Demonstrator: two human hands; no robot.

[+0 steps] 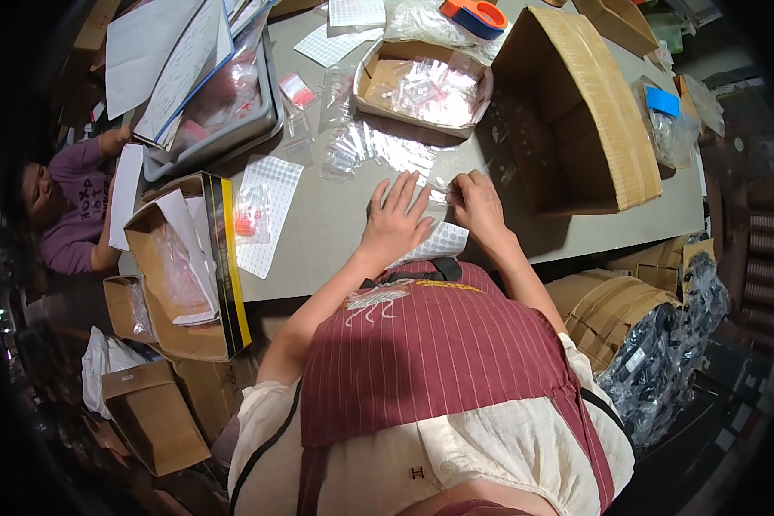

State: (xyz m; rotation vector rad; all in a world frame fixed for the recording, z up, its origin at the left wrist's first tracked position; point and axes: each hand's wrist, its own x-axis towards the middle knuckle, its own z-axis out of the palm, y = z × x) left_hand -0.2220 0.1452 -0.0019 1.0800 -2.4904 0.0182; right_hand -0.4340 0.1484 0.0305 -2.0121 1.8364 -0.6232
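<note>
My left hand (393, 221) lies palm down on the table's near edge, its fingers stretched and apart, with the fingertips by a row of small clear plastic bags (404, 148). To its right my right hand (478, 205) is closed, thumb and fingertips pinched together over the clear plastic; what is between them is too small to make out. Under and between the wrists lies a white sheet of round grey stickers (439, 239). Just beyond the bags stands a low cardboard tray (372, 105) heaped with small clear bags, some with reddish marks.
A large cardboard box (589, 112) lies on its side at right, opening toward my hands. At left are a grey plastic bin (275, 116) with papers on top, an open carton (219, 258) and another sticker sheet (271, 232). Tape rolls (477, 15) lie far back. Another person (73, 206) is at far left.
</note>
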